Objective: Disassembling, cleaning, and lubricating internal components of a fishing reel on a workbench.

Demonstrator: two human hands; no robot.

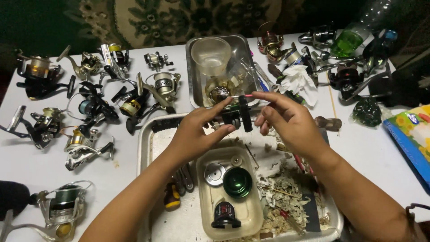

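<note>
With your left hand (197,132) gripping the black reel part (237,117) and right hand (286,117) pinching the red-tipped tool (244,96) above it, a slip could drop either into the tray (144,148) below your fingers.

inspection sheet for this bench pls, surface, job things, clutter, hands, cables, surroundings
surface: white table, metal tray under the hands
job's things: black reel part held over the tray; green spool in a beige tub
clutter: fishing reels on the left, more at the back right, paper scraps, tissue
grippers: left hand grips the part; right hand pinches a thin tool against it
cables: nothing seen
surroundings: patterned cloth, green bottle
</note>
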